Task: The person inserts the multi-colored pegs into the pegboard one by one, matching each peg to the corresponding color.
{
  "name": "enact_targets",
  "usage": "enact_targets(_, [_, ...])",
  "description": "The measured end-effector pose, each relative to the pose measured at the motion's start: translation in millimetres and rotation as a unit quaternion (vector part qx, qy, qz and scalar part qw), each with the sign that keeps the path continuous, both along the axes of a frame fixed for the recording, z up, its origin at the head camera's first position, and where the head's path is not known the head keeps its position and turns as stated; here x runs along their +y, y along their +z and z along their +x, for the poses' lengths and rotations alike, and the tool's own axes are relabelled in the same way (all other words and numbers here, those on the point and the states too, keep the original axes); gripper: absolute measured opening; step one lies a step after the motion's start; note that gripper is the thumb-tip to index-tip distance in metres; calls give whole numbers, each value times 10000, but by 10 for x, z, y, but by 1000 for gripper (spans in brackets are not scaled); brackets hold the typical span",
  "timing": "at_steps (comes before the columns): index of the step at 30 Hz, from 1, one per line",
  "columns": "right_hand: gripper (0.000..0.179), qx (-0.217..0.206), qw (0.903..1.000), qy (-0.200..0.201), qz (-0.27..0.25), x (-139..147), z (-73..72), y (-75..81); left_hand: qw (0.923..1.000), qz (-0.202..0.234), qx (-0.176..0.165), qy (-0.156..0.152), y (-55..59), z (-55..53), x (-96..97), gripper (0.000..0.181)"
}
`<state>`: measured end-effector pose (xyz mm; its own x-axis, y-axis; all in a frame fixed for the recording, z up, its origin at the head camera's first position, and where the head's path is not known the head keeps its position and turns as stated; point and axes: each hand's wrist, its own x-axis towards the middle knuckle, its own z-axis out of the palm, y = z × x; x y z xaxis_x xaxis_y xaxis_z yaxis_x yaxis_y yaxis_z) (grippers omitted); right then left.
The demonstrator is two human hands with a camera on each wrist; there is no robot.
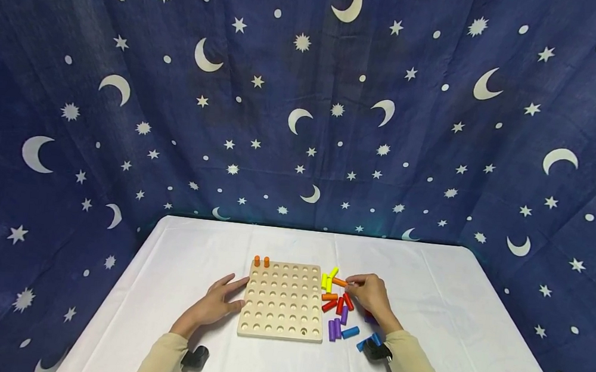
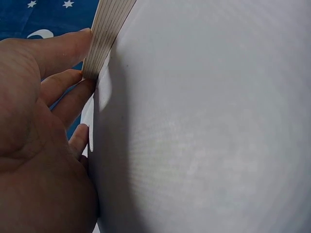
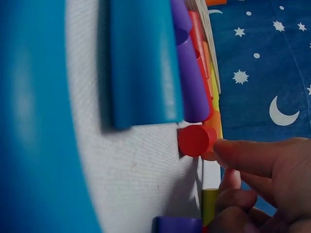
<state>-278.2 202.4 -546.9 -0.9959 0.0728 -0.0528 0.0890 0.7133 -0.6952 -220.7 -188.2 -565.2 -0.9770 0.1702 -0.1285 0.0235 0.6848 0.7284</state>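
A square wooden pegboard (image 1: 279,337) with rows of holes lies flat on the table. Two orange pegs (image 1: 266,262) stand upright in its far left corner. Along the board's left side rests my left hand (image 1: 215,304), fingers extended and spread, with the thumb and fingertips touching the edge; the left wrist view shows them against the board's layered side (image 2: 104,39). To the right of the board, my right hand (image 1: 371,293) pinches the end of a lying orange peg (image 1: 339,282) between thumb and fingers. The thumb overlaps that peg in the right wrist view, behind a red peg (image 3: 194,141).
Loose pegs lie right of the board: several yellow (image 1: 328,285), another orange (image 1: 329,297), several red (image 1: 340,305), purple (image 1: 331,331) and blue (image 1: 350,332). Some lie under or beside the right forearm. A dark starry curtain (image 1: 261,116) hangs behind the white table (image 1: 206,243).
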Motion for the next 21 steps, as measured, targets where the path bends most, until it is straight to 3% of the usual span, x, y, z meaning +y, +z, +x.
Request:
enact_targets(8, [13,-130,9999,-33,-14,8,-16,-47,9999,3,135,-82,11,-1,-6,60])
enact_targets(21, [18,-104,9997,-209,-16,-24,-46,-53,10000,43,37,-51,21,2,7,60])
